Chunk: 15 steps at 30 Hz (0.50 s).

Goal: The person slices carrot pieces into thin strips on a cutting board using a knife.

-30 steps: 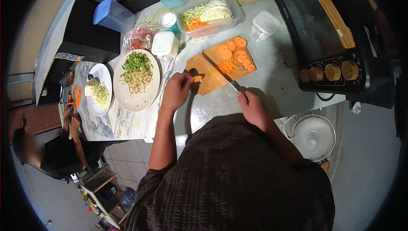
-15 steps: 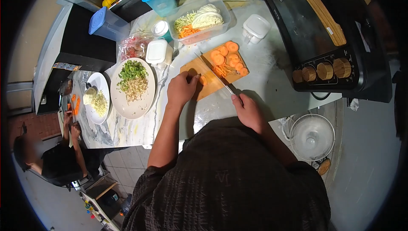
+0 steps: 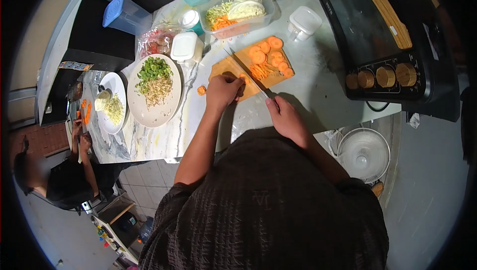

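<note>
- Looks roomy right of the cutting board (image 3: 223,66), up to the black oven (image 3: 427,78).
- Gets blocked farther back by the clear tub (image 3: 256,23) and right-hand white-lidded container (image 3: 305,20).
- Pinches leftward, toward the oval plate (image 3: 171,103), around a loose carrot piece (image 3: 201,90).
- Can't sweep across the board, thanks to the knife (image 3: 243,69).

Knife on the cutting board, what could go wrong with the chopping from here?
The left hand has its fingertips close beside the knife in the right hand, so a slip might nick them. The carrot slices reach near the edge of the cutting board, so some could slide off. One carrot piece already lies on the counter and might get overlooked.
</note>
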{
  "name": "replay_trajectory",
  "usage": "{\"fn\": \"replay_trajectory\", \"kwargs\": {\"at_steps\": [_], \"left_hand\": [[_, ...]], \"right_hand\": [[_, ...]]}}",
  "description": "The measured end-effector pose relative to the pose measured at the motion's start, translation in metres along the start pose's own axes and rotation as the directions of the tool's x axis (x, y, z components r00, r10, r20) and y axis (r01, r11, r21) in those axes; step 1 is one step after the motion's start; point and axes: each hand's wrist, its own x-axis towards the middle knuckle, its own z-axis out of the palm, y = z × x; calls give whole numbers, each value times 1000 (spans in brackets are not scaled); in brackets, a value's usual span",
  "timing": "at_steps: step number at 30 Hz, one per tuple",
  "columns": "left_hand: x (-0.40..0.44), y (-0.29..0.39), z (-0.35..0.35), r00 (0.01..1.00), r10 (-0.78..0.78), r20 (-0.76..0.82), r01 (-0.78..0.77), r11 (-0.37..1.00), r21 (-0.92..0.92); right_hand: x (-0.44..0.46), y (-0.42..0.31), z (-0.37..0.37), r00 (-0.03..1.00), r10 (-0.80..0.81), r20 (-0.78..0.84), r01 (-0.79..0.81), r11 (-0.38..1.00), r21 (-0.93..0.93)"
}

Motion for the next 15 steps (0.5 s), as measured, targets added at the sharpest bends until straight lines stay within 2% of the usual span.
{"fn": "replay_trajectory", "kwargs": {"at_steps": [3,5,12,15], "left_hand": [[6,-1,1,1000,-9,18,9,1000,-24],[3,6,-3,998,-29,62,36,992,-119],[13,4,-6,994,-63,91,69,995,-73],[13,8,-8,988,-89,126,105,986,-128]], "right_hand": [[2,1,4,999,27,29,-25,997,-68],[3,0,5,998,40,50,-37,997,-70],[2,-14,4,999,12,53,-5,992,-130],[2,-14,5,998,8,70,1,992,-126]]}}
